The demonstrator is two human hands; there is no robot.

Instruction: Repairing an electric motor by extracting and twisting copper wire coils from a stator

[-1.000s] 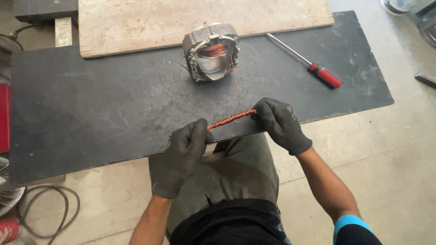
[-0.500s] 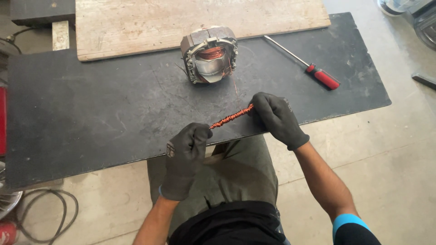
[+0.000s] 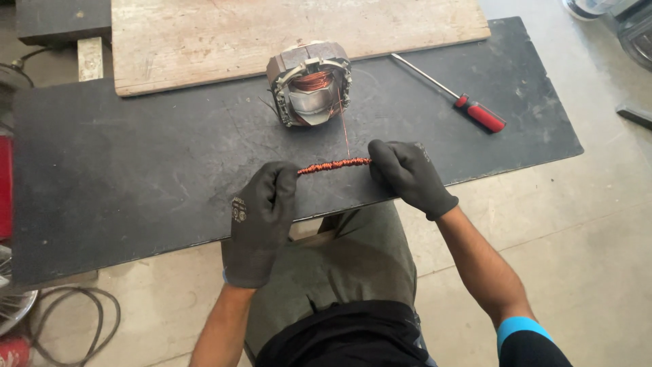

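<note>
Item: copper wire bundle (image 3: 334, 165)
Appearance: short rope of reddish-copper strands, tightly twisted, glossy
Pose: stretched nearly level, right end a touch higher, held just above the counter (image 3: 136, 170) near its front edge
Ends: left end hidden inside the left hand (image 3: 261, 217), right end inside the right hand (image 3: 406, 173); both gloved in black

Item: single wire strand (image 3: 343, 129)
Appearance: thin copper filament
Pose: runs taut from the bundle's right part up to the motor stator

Item: motor stator (image 3: 310, 92)
Appearance: grey laminated metal block with copper winding in its bore
Pose: stands on the counter, opening facing the person, behind the bundle
</note>
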